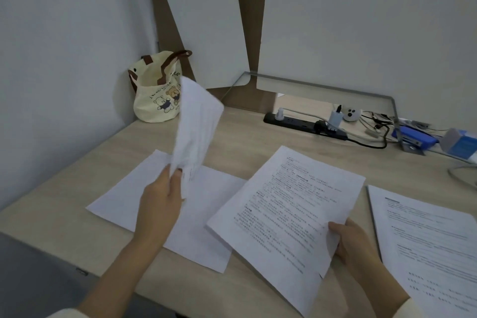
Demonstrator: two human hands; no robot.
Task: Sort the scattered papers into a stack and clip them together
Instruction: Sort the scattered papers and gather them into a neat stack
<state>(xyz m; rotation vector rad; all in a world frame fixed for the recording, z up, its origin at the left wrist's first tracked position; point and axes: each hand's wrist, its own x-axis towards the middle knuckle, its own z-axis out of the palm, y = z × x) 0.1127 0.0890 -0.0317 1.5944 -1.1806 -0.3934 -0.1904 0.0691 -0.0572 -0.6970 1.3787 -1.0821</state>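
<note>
Pinching curled sheet [197, 129] upright in raised left hand [161, 197]; thumb-pinching edge of printed sheets [286, 209] with low right hand [355, 244]. Cannot read the print.

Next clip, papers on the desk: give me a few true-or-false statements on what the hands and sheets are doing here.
1. The left hand holds a lifted sheet above the desk. True.
2. The right hand is empty. False: it grips a printed sheet at its right edge.
3. A tote bag stands at the desk's far left corner. True.
4. All papers form one stack. False: a flat sheet and more pages at the right lie apart.
</note>
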